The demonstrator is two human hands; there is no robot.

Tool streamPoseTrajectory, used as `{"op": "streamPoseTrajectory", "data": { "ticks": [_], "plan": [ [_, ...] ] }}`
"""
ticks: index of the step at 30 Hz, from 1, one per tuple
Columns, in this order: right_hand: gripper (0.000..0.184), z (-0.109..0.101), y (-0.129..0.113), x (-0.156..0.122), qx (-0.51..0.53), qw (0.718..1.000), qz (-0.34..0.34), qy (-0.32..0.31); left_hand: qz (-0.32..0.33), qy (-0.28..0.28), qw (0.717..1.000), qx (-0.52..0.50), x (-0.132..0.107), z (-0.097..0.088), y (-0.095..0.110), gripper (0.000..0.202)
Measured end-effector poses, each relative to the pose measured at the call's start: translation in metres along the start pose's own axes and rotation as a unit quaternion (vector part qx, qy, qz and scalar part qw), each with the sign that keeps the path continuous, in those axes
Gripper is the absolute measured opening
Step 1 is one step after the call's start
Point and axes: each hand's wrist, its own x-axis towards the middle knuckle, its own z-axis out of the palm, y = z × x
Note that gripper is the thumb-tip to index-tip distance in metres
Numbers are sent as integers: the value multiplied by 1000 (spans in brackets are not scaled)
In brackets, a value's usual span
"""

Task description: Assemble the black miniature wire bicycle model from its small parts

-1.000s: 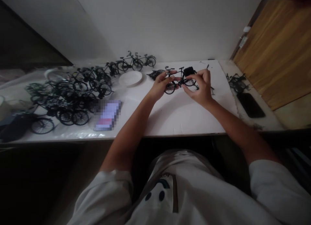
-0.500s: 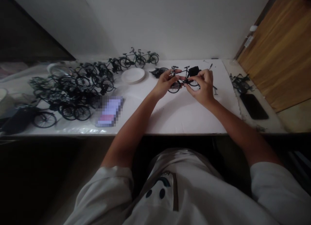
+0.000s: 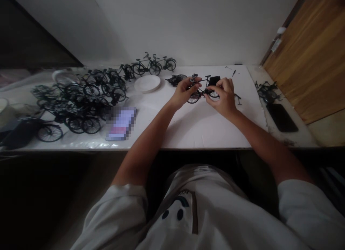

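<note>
A small black model bicycle (image 3: pixel 202 89) is held just above the white tabletop (image 3: pixel 199 124), upright and side-on. My left hand (image 3: pixel 184 92) pinches its front end by the handlebars and front wheel. My right hand (image 3: pixel 222 96) pinches the rear part near the back wheel. A small black box-like piece (image 3: pixel 215 80) sits behind the bicycle, close to my right fingers.
Several finished black model bicycles (image 3: pixel 81 102) crowd the left of the table, two more (image 3: pixel 153 64) stand by the wall. A white dish (image 3: pixel 147 83), a blurred card (image 3: pixel 121 123), loose black parts (image 3: pixel 176 79), a dark phone (image 3: pixel 281 117) and more parts (image 3: pixel 266 91) lie around.
Between the earliest frame and now the view shifted slightly, and both hands drew a little closer together on the bicycle. The bicycle stays in both hands.
</note>
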Motion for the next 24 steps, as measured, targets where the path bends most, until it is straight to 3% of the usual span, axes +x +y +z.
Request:
{"op": "streamPoseTrajectory", "data": {
  "ticks": [5,13,24],
  "plan": [
    [27,0,0,0,-3,1000,-8,12,-10,5,1000,-2,1,-1,-1,47],
    [36,-2,2,-1,12,1000,-15,-1,-11,6,1000,-7,3,-3,-3,48],
    [29,-2,-1,0,31,999,0,-24,-17,-4,1000,3,1,0,0,43]
  ]
}}
